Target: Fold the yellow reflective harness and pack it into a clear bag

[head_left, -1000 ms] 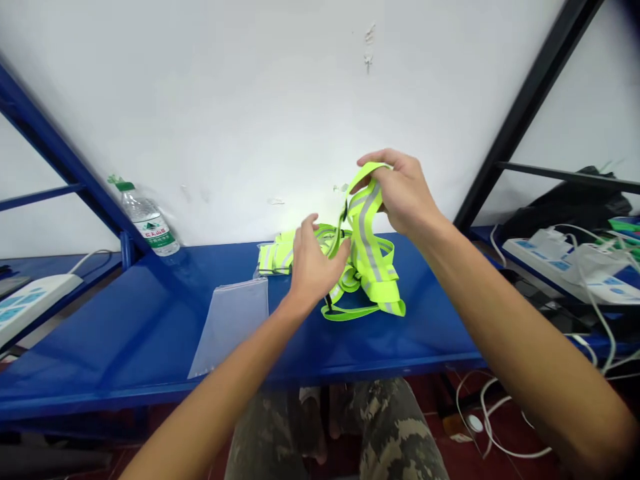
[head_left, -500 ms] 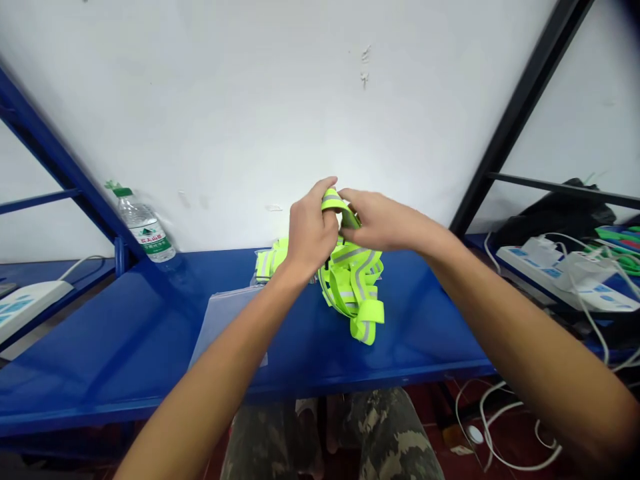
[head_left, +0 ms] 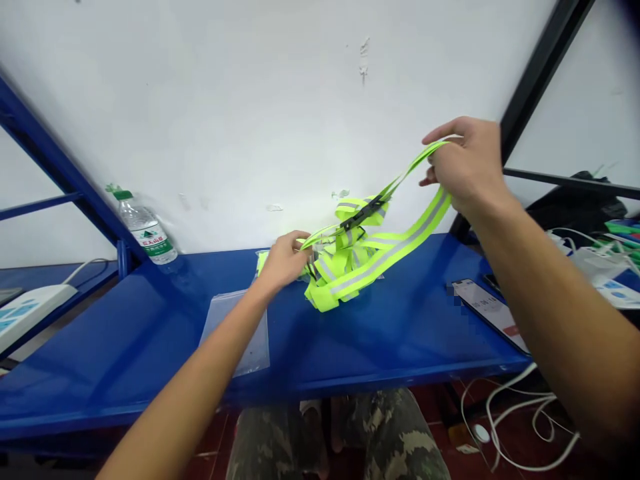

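Observation:
A neon-yellow reflective strap with grey stripes stretches between my two hands. Up at the right, my right hand is closed round one part of it, lifted well above the table. My left hand pinches another part lower down, just over the table. A black buckle hangs on the strap between the hands. Beneath and behind, more of the same yellow strapping lies bunched on the blue table. A clear plastic bag lies flat, partly under my left forearm.
A water bottle leans against the wall at the back left. At the right edge lies a phone, near white cables and power strips. Another power strip is on the left. Blue and black frame posts stand on both sides.
My right hand has moved up and right, drawing the strap out into a long loop. My left hand has shifted left and down. The black buckle and the phone now show.

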Demonstrator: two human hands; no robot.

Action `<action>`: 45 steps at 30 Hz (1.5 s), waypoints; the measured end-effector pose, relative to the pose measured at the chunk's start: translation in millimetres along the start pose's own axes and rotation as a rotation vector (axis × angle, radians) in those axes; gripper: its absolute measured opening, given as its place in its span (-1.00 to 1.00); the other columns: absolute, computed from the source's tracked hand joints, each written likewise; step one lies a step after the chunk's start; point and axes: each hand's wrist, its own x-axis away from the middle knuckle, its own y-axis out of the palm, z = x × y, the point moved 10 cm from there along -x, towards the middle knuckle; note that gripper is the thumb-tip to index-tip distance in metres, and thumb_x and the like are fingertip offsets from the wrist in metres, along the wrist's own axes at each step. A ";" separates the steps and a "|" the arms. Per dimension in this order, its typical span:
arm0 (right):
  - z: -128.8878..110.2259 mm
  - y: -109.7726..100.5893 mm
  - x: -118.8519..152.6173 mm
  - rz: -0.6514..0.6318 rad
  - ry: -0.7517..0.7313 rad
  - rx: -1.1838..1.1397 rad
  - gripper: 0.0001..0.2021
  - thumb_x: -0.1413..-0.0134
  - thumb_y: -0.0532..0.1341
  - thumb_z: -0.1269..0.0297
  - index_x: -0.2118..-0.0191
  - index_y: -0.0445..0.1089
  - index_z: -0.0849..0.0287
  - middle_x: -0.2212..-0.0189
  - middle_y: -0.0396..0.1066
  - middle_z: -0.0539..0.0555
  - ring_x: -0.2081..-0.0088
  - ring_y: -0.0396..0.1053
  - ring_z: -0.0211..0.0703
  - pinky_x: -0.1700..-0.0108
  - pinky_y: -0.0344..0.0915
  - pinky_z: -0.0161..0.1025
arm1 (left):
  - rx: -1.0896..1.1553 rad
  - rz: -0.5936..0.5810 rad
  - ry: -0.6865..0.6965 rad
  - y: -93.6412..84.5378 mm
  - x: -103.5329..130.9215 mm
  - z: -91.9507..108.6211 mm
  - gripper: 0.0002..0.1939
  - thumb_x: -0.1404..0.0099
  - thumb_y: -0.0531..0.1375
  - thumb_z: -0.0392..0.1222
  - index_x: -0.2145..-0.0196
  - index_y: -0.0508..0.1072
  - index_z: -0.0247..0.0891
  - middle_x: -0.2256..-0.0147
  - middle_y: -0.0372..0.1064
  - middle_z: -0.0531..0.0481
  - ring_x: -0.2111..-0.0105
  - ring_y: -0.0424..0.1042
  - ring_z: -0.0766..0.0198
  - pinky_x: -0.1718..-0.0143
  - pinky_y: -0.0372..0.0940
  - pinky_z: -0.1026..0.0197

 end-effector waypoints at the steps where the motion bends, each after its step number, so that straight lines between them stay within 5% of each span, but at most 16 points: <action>1: 9.7 -5.6 -2.8 0.011 0.032 0.014 -0.75 0.00 0.09 0.57 0.17 0.40 0.38 0.56 0.24 -0.01 0.56 0.14 -0.42 0.45 0.10 -0.25 | 0.040 0.002 -0.037 -9.3 -1.7 -6.3 -0.68 -0.16 0.21 -0.18 0.12 0.47 -0.30 0.47 0.40 0.00 0.49 0.40 0.27 0.45 0.24 0.25; 5: 45.5 -14.9 -2.5 -0.060 0.136 0.064 -0.83 0.08 0.26 0.50 0.27 0.42 0.35 0.60 0.20 -0.02 0.58 0.05 -0.43 0.49 -0.03 -0.22 | 0.254 0.053 -0.187 -40.1 -0.6 -22.4 -0.62 -0.08 0.31 -0.12 0.14 0.45 -0.28 0.42 0.38 0.00 0.44 0.42 0.29 0.42 0.33 0.23; 9: 81.8 -4.3 12.4 -0.251 0.277 0.054 -0.89 0.09 0.30 0.45 0.34 0.43 0.25 0.63 0.15 -0.03 0.58 0.06 -0.36 0.52 -0.04 -0.22 | 0.452 -0.018 -0.324 -38.1 4.0 -25.2 -0.54 -0.05 0.27 -0.25 0.05 0.40 -0.24 0.40 0.38 0.01 0.40 0.46 0.27 0.42 0.40 0.22; 14: 105.6 20.6 40.5 -0.659 0.386 -0.083 -0.86 0.10 0.32 0.40 0.32 0.45 0.18 0.56 0.29 0.03 0.50 0.25 -0.26 0.48 0.17 -0.25 | 0.589 -0.108 -0.311 -44.5 -2.0 -13.2 -0.74 0.03 0.19 -0.37 0.31 0.49 -0.36 0.68 -0.08 0.22 0.72 -0.04 0.52 0.73 -0.06 0.41; 16: 105.6 21.6 51.0 -0.761 0.418 -0.165 -0.76 0.05 0.30 0.38 0.18 0.45 0.13 0.41 0.43 0.10 0.41 0.37 -0.20 0.38 0.28 -0.23 | 0.555 -0.208 -0.318 -46.8 -2.0 -10.1 -0.66 0.05 0.24 -0.39 0.24 0.53 -0.33 0.66 0.04 0.18 0.70 0.03 0.51 0.69 0.01 0.40; 19: 102.4 17.0 59.0 -0.771 0.456 -0.321 -0.65 0.02 0.26 0.43 0.07 0.43 0.00 0.07 0.46 0.15 0.34 0.44 -0.23 0.32 0.32 -0.23 | 0.489 -0.247 -0.251 -59.5 -3.9 -4.2 -0.51 0.06 0.33 -0.35 0.10 0.53 -0.23 0.43 0.39 0.03 0.54 0.33 0.42 0.54 0.23 0.34; 21: 97.2 16.3 59.2 -0.736 0.425 -0.447 -0.78 0.09 0.28 0.48 0.27 0.49 0.08 -0.02 0.43 0.14 0.32 0.43 -0.26 0.31 0.32 -0.26 | 0.506 -0.187 -0.177 -71.6 -7.6 -0.5 -0.49 0.10 0.38 -0.35 0.11 0.54 -0.23 0.24 0.46 -0.05 0.44 0.41 0.38 0.46 0.30 0.33; 23: 95.3 15.5 55.5 -0.652 0.400 -0.569 -0.90 0.18 0.33 0.49 0.47 0.45 0.18 0.08 0.47 0.11 0.33 0.42 -0.27 0.32 0.33 -0.29 | 0.559 -0.132 -0.153 -78.9 -10.5 -2.2 -0.50 0.14 0.42 -0.35 0.15 0.56 -0.26 0.21 0.47 -0.06 0.42 0.42 0.38 0.43 0.32 0.33; 26: 103.1 13.9 48.8 -0.476 0.446 -0.683 -0.85 0.26 0.36 0.53 0.48 0.44 0.19 0.27 0.48 0.05 0.39 0.39 -0.29 0.39 0.32 -0.34 | 0.579 -0.081 -0.204 -81.1 -12.6 -12.4 -0.55 0.13 0.46 -0.25 0.21 0.57 -0.28 0.35 0.47 -0.02 0.49 0.39 0.40 0.46 0.31 0.33; 32: 102.8 12.0 42.2 -0.267 0.458 -0.719 -0.83 0.24 0.36 0.55 0.49 0.40 0.19 0.51 0.37 0.01 0.51 0.33 -0.31 0.41 0.36 -0.30 | 0.188 -0.101 -0.194 -71.2 -13.0 -16.4 -0.66 -0.03 0.39 0.02 0.35 0.57 -0.31 0.36 0.51 -0.10 0.46 0.41 0.28 0.48 0.24 0.28; 39: 106.0 31.3 63.8 -0.483 0.588 -0.457 -0.83 0.19 0.39 0.41 0.38 0.46 0.16 0.54 0.31 -0.01 0.71 0.10 -0.42 0.76 -0.05 -0.40 | 0.151 -0.028 -0.083 -67.9 -20.0 -13.5 -0.72 -0.09 0.35 -0.07 0.26 0.55 -0.27 0.41 0.46 -0.04 0.51 0.41 0.29 0.52 0.15 0.28; 45: 108.5 35.7 74.8 -0.641 0.603 -0.403 -0.88 0.02 0.31 0.37 0.29 0.53 0.13 0.13 0.49 0.15 0.39 0.46 -0.19 0.64 0.25 -0.40 | 0.470 -0.184 -0.123 -59.7 -13.9 -20.0 -0.70 0.08 0.42 -0.26 0.33 0.51 -0.25 0.11 0.48 -0.07 0.35 0.44 0.34 0.37 0.30 0.28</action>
